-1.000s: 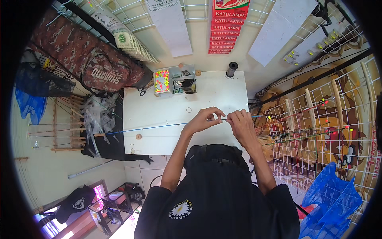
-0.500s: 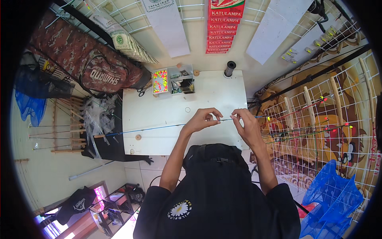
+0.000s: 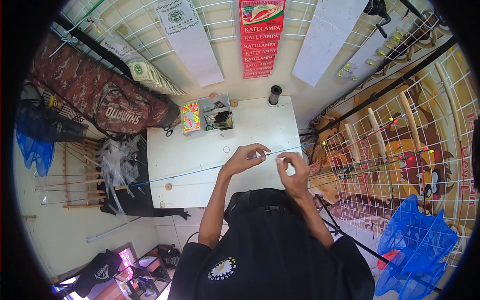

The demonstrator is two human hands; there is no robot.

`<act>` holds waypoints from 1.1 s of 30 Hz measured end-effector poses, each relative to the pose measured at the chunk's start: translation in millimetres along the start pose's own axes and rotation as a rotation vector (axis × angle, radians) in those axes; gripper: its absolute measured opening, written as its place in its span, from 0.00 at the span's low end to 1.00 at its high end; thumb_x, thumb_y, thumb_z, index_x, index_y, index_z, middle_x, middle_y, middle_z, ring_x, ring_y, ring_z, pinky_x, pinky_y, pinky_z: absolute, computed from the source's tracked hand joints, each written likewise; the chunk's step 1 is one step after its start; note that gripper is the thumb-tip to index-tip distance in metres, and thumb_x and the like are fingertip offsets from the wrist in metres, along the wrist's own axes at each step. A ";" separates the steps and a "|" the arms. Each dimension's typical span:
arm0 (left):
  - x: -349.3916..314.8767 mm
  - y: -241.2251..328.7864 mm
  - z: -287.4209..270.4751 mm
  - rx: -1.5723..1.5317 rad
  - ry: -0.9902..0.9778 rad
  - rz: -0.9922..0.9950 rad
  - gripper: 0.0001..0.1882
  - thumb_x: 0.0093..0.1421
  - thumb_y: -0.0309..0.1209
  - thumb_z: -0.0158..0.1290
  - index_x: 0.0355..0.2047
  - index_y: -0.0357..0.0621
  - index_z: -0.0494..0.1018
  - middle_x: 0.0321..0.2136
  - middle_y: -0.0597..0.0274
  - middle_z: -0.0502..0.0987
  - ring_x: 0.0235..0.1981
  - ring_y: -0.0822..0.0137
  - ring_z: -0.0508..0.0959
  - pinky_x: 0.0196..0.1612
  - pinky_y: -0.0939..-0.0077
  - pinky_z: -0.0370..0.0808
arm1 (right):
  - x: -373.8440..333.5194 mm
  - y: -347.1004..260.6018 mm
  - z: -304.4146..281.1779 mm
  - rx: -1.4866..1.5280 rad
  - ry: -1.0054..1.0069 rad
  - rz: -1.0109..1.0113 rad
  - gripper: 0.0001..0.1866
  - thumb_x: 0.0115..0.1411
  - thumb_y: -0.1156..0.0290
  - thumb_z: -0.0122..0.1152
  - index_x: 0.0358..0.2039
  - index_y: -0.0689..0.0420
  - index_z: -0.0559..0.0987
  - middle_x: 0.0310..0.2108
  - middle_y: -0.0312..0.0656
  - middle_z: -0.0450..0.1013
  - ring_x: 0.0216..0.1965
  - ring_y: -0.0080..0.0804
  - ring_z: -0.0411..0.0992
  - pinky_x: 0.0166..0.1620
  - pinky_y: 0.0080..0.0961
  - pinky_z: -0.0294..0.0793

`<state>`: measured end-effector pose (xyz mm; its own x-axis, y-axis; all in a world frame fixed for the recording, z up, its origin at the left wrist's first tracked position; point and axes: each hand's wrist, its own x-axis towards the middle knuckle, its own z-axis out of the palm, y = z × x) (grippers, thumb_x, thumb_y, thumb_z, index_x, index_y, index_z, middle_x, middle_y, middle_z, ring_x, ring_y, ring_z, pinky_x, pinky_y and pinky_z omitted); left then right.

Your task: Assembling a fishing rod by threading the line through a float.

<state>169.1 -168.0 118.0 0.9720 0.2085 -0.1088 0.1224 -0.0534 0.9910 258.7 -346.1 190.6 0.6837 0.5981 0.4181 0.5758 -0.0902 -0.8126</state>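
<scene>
A slim blue fishing rod (image 3: 187, 174) runs across the white table, from a light wooden end at the left up to the right side. My left hand (image 3: 243, 160) is at the rod near its middle, thumb and forefinger closed around it. Just below the rod, to the right, my right hand (image 3: 293, 172) has thumb and fingertips brought together. Whether a fine thread is between them is too small to make out.
On the white table (image 3: 165, 150) stand a divided box (image 3: 212, 116) with colourful floats, scissors (image 3: 171, 129) and a dark spool (image 3: 274, 95). A camouflage rod bag (image 3: 117, 107) leans at left. The right grid (image 3: 380, 165) bears rods; blue nets (image 3: 412, 245) hang below it.
My right hand has come down off the rod, its fingers curling. My left hand remains at the rod. The rod's right end is tilted up more, and the whole view has shifted.
</scene>
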 end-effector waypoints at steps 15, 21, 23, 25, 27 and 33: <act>3.7 14.6 -11.5 0.025 -0.051 -0.015 0.17 0.59 0.25 0.52 0.49 0.45 0.75 0.29 0.71 0.72 0.20 0.82 0.59 0.25 0.84 0.61 | -18.9 71.8 -60.3 -0.013 0.216 0.516 0.10 0.61 0.69 0.59 0.39 0.62 0.80 0.33 0.38 0.73 0.30 0.23 0.68 0.35 0.22 0.68; 2.7 16.9 -7.2 0.084 -0.023 -0.028 0.16 0.58 0.26 0.53 0.48 0.46 0.77 0.28 0.72 0.71 0.19 0.82 0.59 0.23 0.83 0.60 | -21.5 66.8 -52.6 0.103 0.203 0.476 0.10 0.63 0.70 0.56 0.38 0.63 0.81 0.31 0.41 0.78 0.31 0.22 0.73 0.37 0.20 0.70; 1.2 21.2 -5.4 0.104 -0.016 -0.051 0.16 0.58 0.27 0.55 0.47 0.46 0.77 0.28 0.72 0.71 0.19 0.82 0.59 0.23 0.83 0.60 | -22.5 62.1 -48.3 0.112 0.224 0.451 0.10 0.62 0.71 0.58 0.38 0.63 0.81 0.31 0.41 0.78 0.32 0.23 0.75 0.37 0.21 0.70; 1.4 25.6 0.4 0.131 0.034 -0.029 0.16 0.56 0.31 0.59 0.45 0.46 0.78 0.26 0.72 0.72 0.18 0.82 0.59 0.23 0.83 0.60 | -23.1 56.0 -47.6 0.112 0.219 0.449 0.08 0.61 0.72 0.59 0.37 0.63 0.81 0.30 0.41 0.78 0.32 0.23 0.75 0.38 0.21 0.70; 3.2 27.1 4.4 0.189 0.078 -0.002 0.16 0.54 0.32 0.61 0.44 0.46 0.78 0.26 0.72 0.73 0.18 0.82 0.59 0.23 0.83 0.60 | -26.6 50.8 -46.6 0.111 0.213 0.446 0.07 0.60 0.73 0.60 0.36 0.63 0.81 0.29 0.41 0.78 0.32 0.23 0.75 0.38 0.21 0.70; 3.5 17.3 8.6 0.133 0.207 0.031 0.11 0.53 0.32 0.64 0.35 0.42 0.79 0.22 0.72 0.75 0.17 0.82 0.60 0.22 0.83 0.59 | -39.6 45.0 -49.6 0.293 0.321 0.426 0.04 0.57 0.77 0.63 0.30 0.63 0.77 0.28 0.41 0.78 0.31 0.20 0.74 0.36 0.18 0.69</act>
<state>176.3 -176.6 134.1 0.9154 0.3997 -0.0471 0.1320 -0.1876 0.9733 279.8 -413.3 157.7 0.9541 0.2837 0.0958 0.1055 -0.0191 -0.9942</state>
